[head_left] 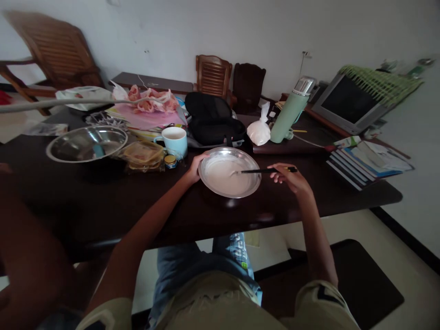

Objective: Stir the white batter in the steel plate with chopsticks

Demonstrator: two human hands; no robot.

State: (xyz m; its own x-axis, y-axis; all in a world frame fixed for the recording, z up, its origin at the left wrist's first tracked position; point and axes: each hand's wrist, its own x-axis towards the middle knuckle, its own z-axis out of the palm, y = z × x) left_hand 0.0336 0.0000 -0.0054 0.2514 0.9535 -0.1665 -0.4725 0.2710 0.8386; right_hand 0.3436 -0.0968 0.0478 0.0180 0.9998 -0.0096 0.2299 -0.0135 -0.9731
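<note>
A shallow metal bowl (228, 194) holds a pale, whitish batter-like liquid (223, 176). My left hand (198, 167) grips the bowl's left rim, fingers partly hidden. In my right hand (289, 177) is a pair of black chopsticks (254, 171), held nearly level over the bowl's right rim. Their tips reach into the liquid near its middle. Just left and behind the bowl stand a light blue mug (177, 143) and a small jar with a gold lid (170, 161). A tied plastic bag of white powder (259, 130) sits beyond the bowl.
A larger metal basin (58, 153) and stacked plastic containers (142, 156) are on the left. Behind lie an open black case (216, 128) and pink plastic bags (154, 101). A green thermos (288, 117) and books (354, 165) stand to the right. Another person's arm (30, 247) is at lower left.
</note>
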